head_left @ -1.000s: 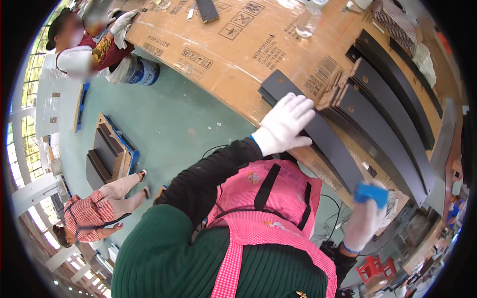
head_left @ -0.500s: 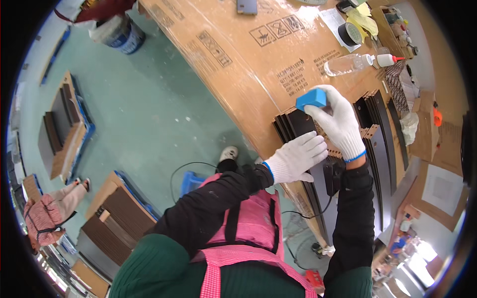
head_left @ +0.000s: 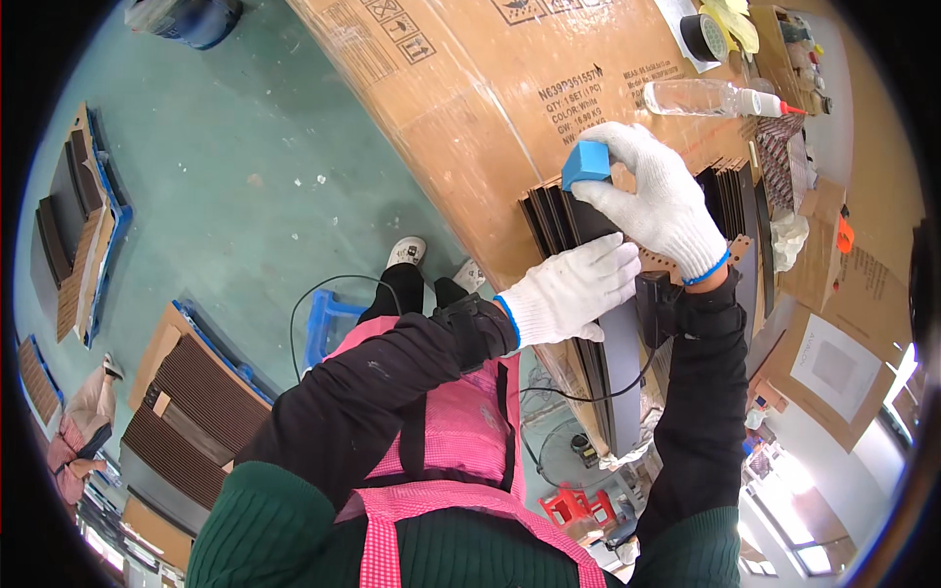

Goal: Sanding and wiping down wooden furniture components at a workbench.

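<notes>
R hand (head_left: 662, 201) pinching blue block (head_left: 588, 163) — prob. light; grip sides. L hand (head_left: 571, 294) flat, holding nothing, on dark panels (head_left: 621, 367) — likely stiff; take long edges.

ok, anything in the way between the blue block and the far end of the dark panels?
Nothing visible. The right hand holds the blue block right by that end of the dark panels; contact is unclear. The left hand lies over the panels nearer the body, clear of the block.
</notes>
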The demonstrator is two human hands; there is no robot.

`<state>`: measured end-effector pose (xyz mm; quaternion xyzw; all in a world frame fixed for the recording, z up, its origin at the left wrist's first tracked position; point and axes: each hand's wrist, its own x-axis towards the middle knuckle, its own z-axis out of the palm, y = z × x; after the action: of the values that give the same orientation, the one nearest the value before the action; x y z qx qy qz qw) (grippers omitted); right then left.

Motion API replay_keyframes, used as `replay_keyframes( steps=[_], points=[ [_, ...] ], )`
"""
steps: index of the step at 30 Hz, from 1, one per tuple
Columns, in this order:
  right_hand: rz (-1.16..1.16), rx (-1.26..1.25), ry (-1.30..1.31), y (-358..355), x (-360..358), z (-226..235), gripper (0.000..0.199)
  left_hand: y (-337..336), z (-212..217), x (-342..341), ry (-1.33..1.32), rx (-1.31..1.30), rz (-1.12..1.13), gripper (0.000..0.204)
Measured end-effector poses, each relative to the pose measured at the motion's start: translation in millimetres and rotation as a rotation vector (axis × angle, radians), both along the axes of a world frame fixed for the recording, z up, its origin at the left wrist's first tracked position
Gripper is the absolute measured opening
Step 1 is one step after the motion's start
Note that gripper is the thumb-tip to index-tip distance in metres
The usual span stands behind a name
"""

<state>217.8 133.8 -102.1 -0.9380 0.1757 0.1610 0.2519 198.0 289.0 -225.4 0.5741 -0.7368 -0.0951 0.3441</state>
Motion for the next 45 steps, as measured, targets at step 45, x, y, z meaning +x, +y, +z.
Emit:
replay_keyframes(
  steps=[45],
  points=[
    [-1.177, 0.398, -1.066, 101, -150, 25, 0.053, 26, 34, 22, 0.135, 0.135, 0.071, 0.07]
  ],
)
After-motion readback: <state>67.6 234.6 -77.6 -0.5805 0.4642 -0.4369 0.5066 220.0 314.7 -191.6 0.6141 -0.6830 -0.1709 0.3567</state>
